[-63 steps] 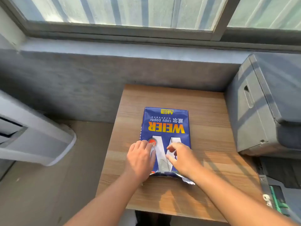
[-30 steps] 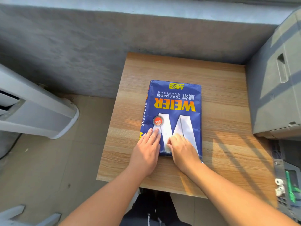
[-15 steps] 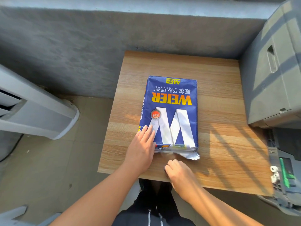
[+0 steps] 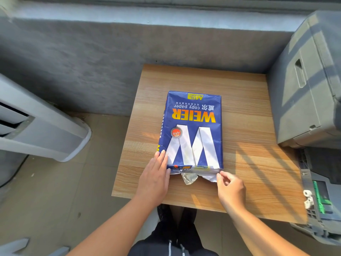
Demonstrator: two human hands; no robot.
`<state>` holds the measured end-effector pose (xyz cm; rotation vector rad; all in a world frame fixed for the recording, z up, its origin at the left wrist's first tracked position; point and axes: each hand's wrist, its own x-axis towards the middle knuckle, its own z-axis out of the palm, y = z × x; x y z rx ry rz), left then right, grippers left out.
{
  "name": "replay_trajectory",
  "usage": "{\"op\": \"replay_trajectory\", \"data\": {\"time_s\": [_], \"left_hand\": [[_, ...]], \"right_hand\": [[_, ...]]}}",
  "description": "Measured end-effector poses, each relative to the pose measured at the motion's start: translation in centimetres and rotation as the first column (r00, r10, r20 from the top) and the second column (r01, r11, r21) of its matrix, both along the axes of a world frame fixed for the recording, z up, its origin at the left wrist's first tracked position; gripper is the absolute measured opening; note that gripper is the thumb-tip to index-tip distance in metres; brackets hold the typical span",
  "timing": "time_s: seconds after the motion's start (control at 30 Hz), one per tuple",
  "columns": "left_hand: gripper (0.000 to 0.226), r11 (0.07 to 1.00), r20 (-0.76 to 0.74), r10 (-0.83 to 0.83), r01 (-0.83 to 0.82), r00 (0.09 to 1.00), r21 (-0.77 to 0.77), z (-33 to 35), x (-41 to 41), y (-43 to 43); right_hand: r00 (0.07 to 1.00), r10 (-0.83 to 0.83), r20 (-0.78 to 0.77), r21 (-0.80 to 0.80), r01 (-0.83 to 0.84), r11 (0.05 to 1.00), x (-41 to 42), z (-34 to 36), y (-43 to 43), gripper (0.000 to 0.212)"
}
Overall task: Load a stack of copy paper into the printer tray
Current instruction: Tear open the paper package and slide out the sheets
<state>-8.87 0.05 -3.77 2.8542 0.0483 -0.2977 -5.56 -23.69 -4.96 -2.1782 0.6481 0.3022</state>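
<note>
A blue ream of copy paper [image 4: 193, 130] lies flat on the wooden table [image 4: 249, 163], its printed face upside down to me. Its near end is torn, and silver wrapper flaps [image 4: 190, 177] stick out toward me. My left hand [image 4: 155, 176] lies flat with fingers together against the ream's near left corner. My right hand [image 4: 230, 189] pinches the wrapper flap at the near right corner between thumb and fingertips. The grey printer [image 4: 310, 85] stands at the table's right, and below it a pulled-out tray [image 4: 324, 198] with green parts shows.
A white air-conditioner unit [image 4: 36, 126] lies on the floor at the left. A grey concrete wall and sill run behind the table. My dark trousers show under the table's near edge.
Both hands slid off the ream's top to its near end. The right hand has moved right and taken hold of the torn wrapper flap. The view tilted down.
</note>
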Motion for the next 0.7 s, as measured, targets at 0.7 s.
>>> {"op": "replay_trajectory", "data": {"time_s": [0.7], "left_hand": [[0.048,0.947,0.027,0.177,-0.163,0.984,-0.276,-0.2,-1.5,0.2]], "right_hand": [[0.949,-0.290,-0.124,0.272,0.313,0.910,1.2,0.0,1.9,0.012]]}}
